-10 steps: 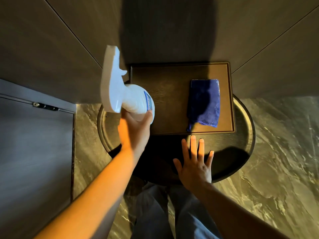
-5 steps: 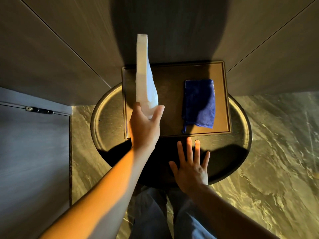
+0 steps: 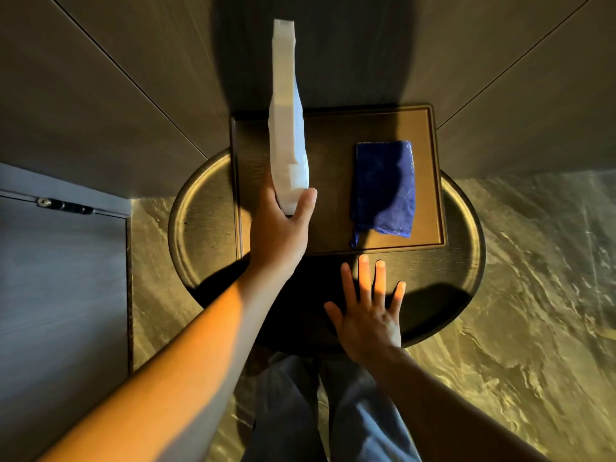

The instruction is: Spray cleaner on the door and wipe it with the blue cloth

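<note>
Left hand (image 3: 281, 225) grips spray bottle (image 3: 287, 128); blue cloth (image 3: 384, 188) lies right.

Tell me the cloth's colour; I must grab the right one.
Dark blue. The cloth lies on the tray, clearest in the head view.

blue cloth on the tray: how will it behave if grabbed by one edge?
The cloth lies flat and folded on the tray, so it is likely floppy: a one-edge grab would probably let it unfold and hang. It looks thin, so probably light. The texture seems fuzzy, so slipping is unlikely. A loop trails off its near-left corner and might snag.
</note>
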